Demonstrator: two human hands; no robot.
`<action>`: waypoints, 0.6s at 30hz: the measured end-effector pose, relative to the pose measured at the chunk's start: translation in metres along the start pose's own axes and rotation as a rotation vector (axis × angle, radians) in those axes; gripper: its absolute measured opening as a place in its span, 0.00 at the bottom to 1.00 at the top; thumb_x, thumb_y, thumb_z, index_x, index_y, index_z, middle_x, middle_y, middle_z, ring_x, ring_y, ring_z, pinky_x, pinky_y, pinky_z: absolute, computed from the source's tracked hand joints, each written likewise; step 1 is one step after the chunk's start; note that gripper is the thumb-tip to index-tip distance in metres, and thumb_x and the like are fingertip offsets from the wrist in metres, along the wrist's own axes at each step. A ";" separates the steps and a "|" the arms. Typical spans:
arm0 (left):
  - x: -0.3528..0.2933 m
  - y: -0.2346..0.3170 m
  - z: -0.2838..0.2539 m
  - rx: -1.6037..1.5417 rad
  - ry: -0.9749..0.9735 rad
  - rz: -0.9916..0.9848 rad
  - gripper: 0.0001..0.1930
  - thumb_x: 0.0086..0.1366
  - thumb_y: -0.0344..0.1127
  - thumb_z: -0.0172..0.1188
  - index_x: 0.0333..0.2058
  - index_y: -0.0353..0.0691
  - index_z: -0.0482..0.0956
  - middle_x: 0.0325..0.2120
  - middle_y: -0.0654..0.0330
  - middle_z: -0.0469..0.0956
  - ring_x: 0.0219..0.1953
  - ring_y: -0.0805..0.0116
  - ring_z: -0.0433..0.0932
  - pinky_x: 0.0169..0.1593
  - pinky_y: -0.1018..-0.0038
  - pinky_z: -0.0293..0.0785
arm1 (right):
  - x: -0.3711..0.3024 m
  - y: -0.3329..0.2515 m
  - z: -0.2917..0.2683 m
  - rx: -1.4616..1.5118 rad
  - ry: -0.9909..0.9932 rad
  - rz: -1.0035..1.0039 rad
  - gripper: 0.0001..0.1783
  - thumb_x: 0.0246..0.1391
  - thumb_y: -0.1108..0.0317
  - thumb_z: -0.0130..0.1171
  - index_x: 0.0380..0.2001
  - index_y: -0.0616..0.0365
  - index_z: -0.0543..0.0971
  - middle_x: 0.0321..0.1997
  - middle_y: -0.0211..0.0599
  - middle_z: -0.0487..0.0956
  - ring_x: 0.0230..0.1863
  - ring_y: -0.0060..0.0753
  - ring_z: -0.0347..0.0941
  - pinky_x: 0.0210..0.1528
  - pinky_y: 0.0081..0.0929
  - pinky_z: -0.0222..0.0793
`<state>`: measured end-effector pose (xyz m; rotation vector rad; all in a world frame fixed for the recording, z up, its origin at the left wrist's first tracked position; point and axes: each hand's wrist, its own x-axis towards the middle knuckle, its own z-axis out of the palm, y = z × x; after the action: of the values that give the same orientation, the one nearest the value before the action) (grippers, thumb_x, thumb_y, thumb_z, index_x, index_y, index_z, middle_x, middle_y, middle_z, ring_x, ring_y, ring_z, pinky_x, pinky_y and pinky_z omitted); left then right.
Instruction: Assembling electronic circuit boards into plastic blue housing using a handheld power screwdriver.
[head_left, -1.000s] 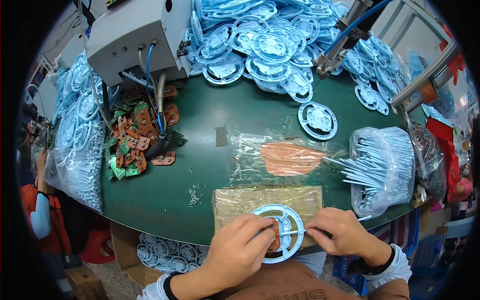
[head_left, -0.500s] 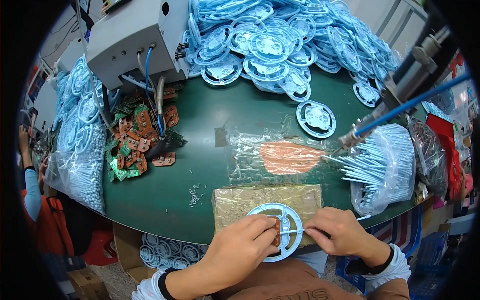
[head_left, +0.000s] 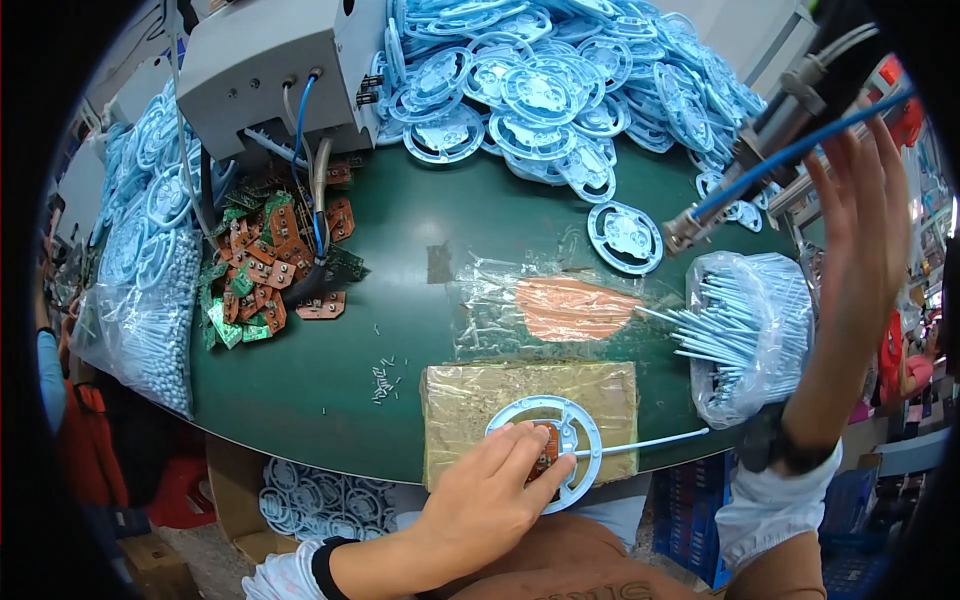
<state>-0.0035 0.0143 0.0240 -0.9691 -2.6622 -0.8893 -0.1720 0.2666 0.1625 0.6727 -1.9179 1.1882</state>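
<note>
Left hand on round blue frame, brown board, slim stick

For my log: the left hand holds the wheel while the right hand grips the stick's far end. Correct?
Not quite: in the head view, the right hand is raised near the tool, away from the stick, whose far end nothing grips. The left hand does hold the wheel.

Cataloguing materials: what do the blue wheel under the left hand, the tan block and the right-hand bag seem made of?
Blue wheel: likely moulded plastic, satin, from its even colour and ribs.
Tan block: seemingly covered in shiny clear film or tape, by wrinkles and glints; core hidden.
Bag: probably thin, glossy clear plastic, as sticks show through.
</note>
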 end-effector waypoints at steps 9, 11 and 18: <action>-0.004 0.003 -0.005 -0.009 0.008 -0.055 0.21 0.52 0.32 0.59 0.48 0.42 0.80 0.45 0.52 0.74 0.48 0.55 0.75 0.49 0.66 0.74 | 0.047 -0.031 0.013 1.014 -0.745 0.563 0.16 0.66 0.58 0.46 0.28 0.57 0.70 0.26 0.35 0.68 0.31 0.27 0.75 0.49 0.31 0.77; 0.001 0.000 0.002 -0.033 0.014 -0.014 0.21 0.52 0.33 0.59 0.47 0.42 0.80 0.45 0.53 0.74 0.49 0.55 0.75 0.50 0.66 0.74 | 0.042 -0.052 -0.002 0.958 -1.020 0.285 0.06 0.65 0.65 0.52 0.36 0.55 0.70 0.27 0.32 0.69 0.29 0.24 0.74 0.39 0.28 0.79; -0.009 -0.002 0.008 0.000 0.054 -0.043 0.17 0.54 0.33 0.57 0.44 0.39 0.79 0.44 0.53 0.74 0.49 0.56 0.75 0.52 0.67 0.73 | -0.024 -0.115 0.036 0.931 -0.538 0.430 0.23 0.61 0.72 0.54 0.57 0.51 0.60 0.25 0.35 0.75 0.24 0.28 0.75 0.29 0.26 0.78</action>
<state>0.0023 0.0133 0.0133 -0.8788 -2.6472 -0.9108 -0.0832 0.1864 0.1902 1.1778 -1.9082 2.4262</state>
